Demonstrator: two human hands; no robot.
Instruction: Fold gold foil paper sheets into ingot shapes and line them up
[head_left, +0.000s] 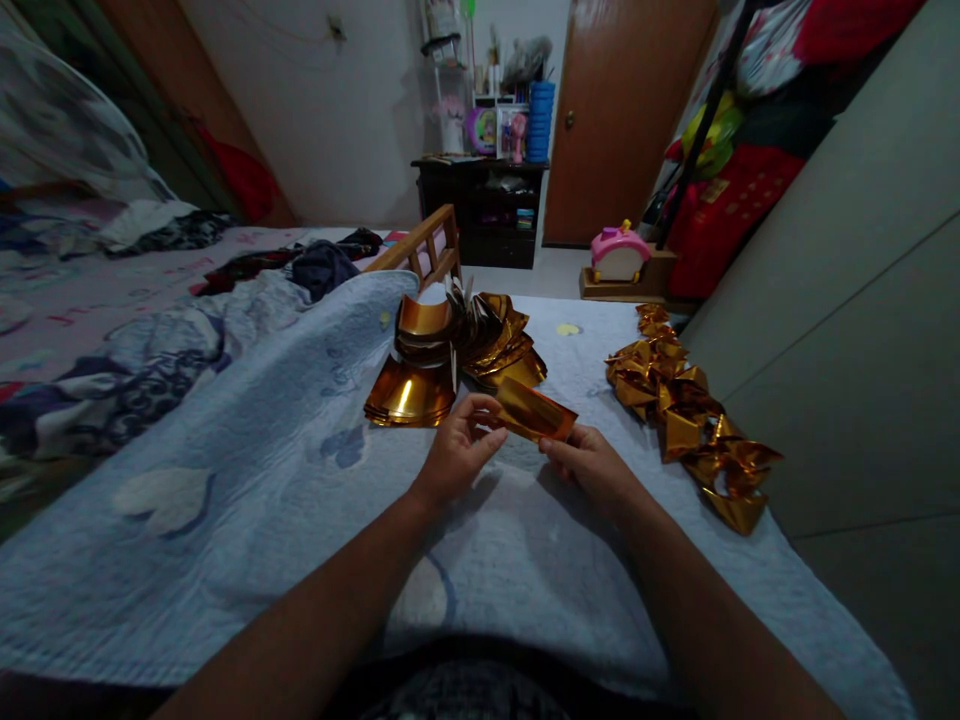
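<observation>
Left hand: half-curled at left end of gold foil sheet; cannot tell whether gripping. Right hand: pinching sheet's right end. Sheet: aloft over light blue quilt, bent along its length. Folded gold foil pieces: right of sheet, in a row. Gold foil stacks: left of and beyond sheet, fanned. Step, as judged: folding, unfinished. Called for next, probably: firm left pinch, crease pressed.

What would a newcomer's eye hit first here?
First, the shiny gold sheet at centre, pinched by the right hand, its other end at the left hand's fingertips. Next, the gold pile just beyond, and the folded gold pieces along the quilt's right side.
</observation>
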